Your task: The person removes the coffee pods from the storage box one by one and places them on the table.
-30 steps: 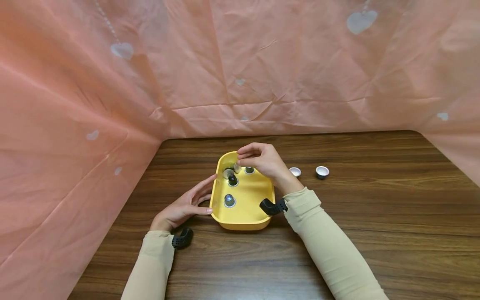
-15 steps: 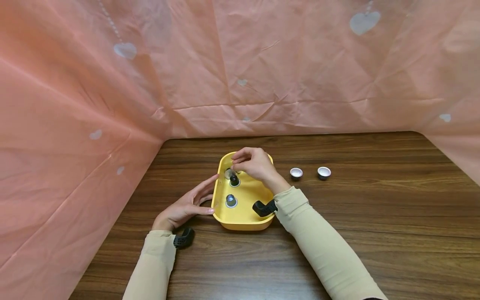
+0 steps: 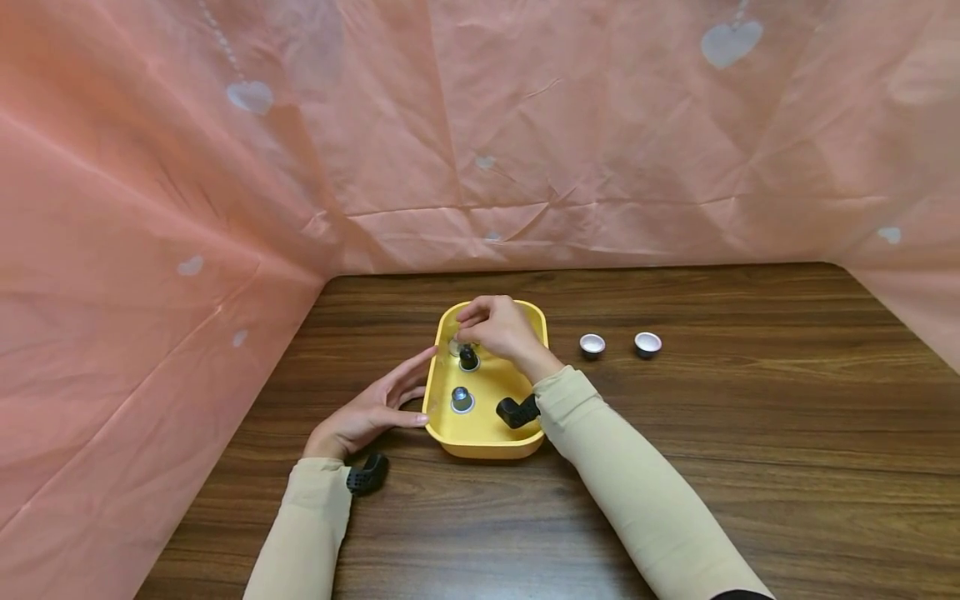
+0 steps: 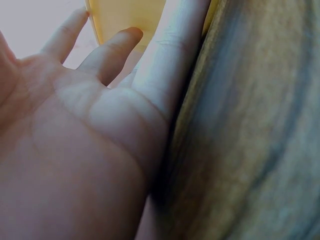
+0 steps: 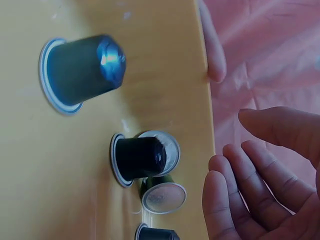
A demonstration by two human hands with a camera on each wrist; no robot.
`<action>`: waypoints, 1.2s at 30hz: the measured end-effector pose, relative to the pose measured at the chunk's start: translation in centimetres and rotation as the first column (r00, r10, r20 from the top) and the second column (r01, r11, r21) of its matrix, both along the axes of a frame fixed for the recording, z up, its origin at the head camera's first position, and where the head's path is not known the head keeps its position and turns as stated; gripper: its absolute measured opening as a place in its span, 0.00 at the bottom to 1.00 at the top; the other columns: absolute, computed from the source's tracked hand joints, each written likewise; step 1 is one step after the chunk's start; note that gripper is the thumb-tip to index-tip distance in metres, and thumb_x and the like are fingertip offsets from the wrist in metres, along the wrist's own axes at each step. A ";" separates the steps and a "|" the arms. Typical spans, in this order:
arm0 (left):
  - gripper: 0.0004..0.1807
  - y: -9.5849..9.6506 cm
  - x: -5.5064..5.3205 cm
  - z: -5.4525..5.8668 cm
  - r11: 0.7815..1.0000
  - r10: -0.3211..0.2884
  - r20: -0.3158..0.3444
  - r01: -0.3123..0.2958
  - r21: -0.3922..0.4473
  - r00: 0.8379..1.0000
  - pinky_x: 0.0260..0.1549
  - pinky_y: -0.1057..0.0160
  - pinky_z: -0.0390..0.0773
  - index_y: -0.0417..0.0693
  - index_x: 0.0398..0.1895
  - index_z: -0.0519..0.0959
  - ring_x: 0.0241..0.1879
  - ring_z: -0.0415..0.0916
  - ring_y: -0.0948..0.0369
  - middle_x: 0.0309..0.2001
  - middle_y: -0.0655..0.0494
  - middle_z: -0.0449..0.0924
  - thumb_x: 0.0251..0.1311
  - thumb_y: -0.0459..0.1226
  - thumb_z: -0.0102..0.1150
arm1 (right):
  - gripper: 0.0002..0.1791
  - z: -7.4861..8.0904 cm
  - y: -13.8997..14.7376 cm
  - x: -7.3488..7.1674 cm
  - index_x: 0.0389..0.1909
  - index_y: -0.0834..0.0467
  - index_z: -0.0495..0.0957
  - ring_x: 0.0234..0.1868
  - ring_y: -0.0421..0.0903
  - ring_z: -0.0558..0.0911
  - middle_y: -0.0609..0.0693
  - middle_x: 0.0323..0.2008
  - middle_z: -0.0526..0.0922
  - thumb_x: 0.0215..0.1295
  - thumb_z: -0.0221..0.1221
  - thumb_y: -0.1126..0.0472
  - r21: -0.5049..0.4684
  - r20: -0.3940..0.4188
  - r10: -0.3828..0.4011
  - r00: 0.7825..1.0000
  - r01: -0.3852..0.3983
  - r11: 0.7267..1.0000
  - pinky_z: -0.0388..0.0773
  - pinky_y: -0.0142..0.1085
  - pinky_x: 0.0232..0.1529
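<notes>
A yellow bin (image 3: 491, 451) holds several coffee capsules. One capsule with a shiny bluish tip (image 5: 85, 72) stands upright on its rim, as does a black capsule (image 5: 140, 157) farther in. Beside the black one, a green capsule (image 5: 164, 197) lies tipped, its foil lid showing. My left hand (image 3: 371, 417) rests at the bin's left side, fingers extended and thumb at the front-left rim. Over the bin's far left part is my right hand (image 3: 501, 327); in the right wrist view its thumb and loosely bent fingers are apart, with nothing between them. It hides the bin's far floor in the head view.
Two small capsules with pale tops, a nearer one (image 3: 592, 346) and a farther one (image 3: 648, 344), stand on the wooden table (image 3: 720, 433) right of the bin. A pink curtain (image 3: 600, 133) hangs behind the table and along its left side.
My right hand has moved left and slightly down over the bin, and its forearm now leaves both table capsules fully visible. The left hand keeps its place at the bin.
</notes>
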State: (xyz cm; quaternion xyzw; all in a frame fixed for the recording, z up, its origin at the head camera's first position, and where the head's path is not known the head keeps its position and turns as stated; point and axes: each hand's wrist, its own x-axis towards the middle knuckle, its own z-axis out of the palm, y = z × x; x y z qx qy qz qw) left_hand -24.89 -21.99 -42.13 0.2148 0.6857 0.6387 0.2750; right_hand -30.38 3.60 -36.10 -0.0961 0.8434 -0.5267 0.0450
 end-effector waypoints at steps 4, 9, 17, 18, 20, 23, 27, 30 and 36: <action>0.59 0.0 0.0 -0.2 1.000 -0.003 0.001 0.003 0.010 1.000 0.59 0.63 0.82 0.55 0.91 0.42 0.83 0.52 0.37 0.89 0.47 0.40 0.66 0.29 0.71 | 0.16 0.1 -0.3 -0.2 0.50 0.59 0.90 0.45 0.48 0.88 0.51 0.42 0.93 0.61 0.75 0.61 0.062 -0.010 -0.011 1.000 0.011 0.998 0.78 0.33 0.44; 0.60 0.1 -0.1 -0.2 1.000 -0.004 0.001 0.004 0.021 1.000 0.60 0.63 0.82 0.56 0.91 0.42 0.84 0.50 0.36 0.90 0.48 0.39 0.65 0.29 0.72 | 0.14 0.1 -0.8 -0.5 0.47 0.57 0.90 0.43 0.46 0.87 0.49 0.41 0.93 0.59 0.76 0.61 0.108 -0.023 -0.028 0.999 0.030 0.994 0.77 0.32 0.42; 0.59 0.2 -0.2 -0.2 1.000 0.002 -0.003 -0.002 0.015 1.000 0.61 0.64 0.81 0.58 0.90 0.44 0.84 0.51 0.36 0.89 0.49 0.41 0.66 0.27 0.70 | 0.13 -0.6 -1.6 -0.9 0.44 0.56 0.91 0.44 0.47 0.86 0.50 0.41 0.92 0.58 0.76 0.60 0.243 -0.049 -0.033 0.998 0.044 0.969 0.82 0.37 0.47; 0.58 0.2 -0.2 -0.2 1.000 0.002 -0.005 -0.002 0.016 1.000 0.61 0.64 0.81 0.58 0.90 0.44 0.84 0.51 0.36 0.89 0.49 0.41 0.66 0.27 0.70 | 0.12 -0.7 -1.7 -0.9 0.43 0.56 0.91 0.44 0.47 0.86 0.50 0.42 0.92 0.59 0.76 0.59 0.261 -0.048 -0.033 0.998 0.045 0.964 0.83 0.38 0.47; 0.58 0.1 -0.3 -0.3 1.000 -0.001 -0.010 0.001 0.018 1.000 0.61 0.64 0.81 0.58 0.90 0.44 0.84 0.50 0.36 0.89 0.48 0.41 0.66 0.27 0.70 | 0.11 -0.8 -1.8 -0.9 0.42 0.55 0.91 0.44 0.47 0.86 0.50 0.42 0.92 0.59 0.76 0.58 0.291 -0.046 -0.033 0.998 0.045 0.956 0.83 0.38 0.47; 0.58 0.0 -0.4 -0.4 1.000 -0.009 -0.015 0.009 0.014 1.000 0.63 0.65 0.80 0.58 0.91 0.44 0.84 0.49 0.36 0.89 0.48 0.40 0.66 0.28 0.70 | 0.09 -1.1 -1.8 -0.9 0.40 0.54 0.91 0.42 0.46 0.86 0.49 0.42 0.92 0.60 0.76 0.58 0.323 -0.040 -0.031 0.999 0.042 0.946 0.82 0.37 0.45; 0.58 0.0 -0.4 -0.4 1.000 -0.008 -0.021 0.009 0.010 1.000 0.64 0.66 0.79 0.58 0.91 0.44 0.85 0.48 0.37 0.90 0.49 0.40 0.66 0.28 0.71 | 0.09 -1.2 -1.8 -0.9 0.40 0.54 0.91 0.40 0.45 0.86 0.49 0.41 0.92 0.60 0.77 0.58 0.324 -0.036 -0.030 0.999 0.040 0.945 0.82 0.36 0.44; 0.59 -0.1 -0.4 -0.3 1.000 -0.004 -0.021 0.004 0.011 1.000 0.64 0.66 0.78 0.57 0.91 0.43 0.85 0.48 0.37 0.90 0.50 0.40 0.66 0.29 0.71 | 0.10 -1.3 -1.8 -0.9 0.41 0.55 0.91 0.40 0.45 0.87 0.49 0.41 0.93 0.59 0.76 0.58 0.322 -0.043 -0.020 0.999 0.033 0.946 0.83 0.36 0.44; 0.59 -0.2 -0.2 -0.3 1.000 -0.004 -0.017 0.004 0.008 1.000 0.64 0.65 0.79 0.58 0.91 0.43 0.85 0.48 0.36 0.89 0.49 0.41 0.66 0.28 0.70 | 0.13 -1.5 -1.9 -0.8 0.45 0.56 0.90 0.41 0.46 0.87 0.49 0.42 0.92 0.59 0.77 0.59 0.324 -0.043 -0.001 0.999 0.014 0.946 0.83 0.37 0.46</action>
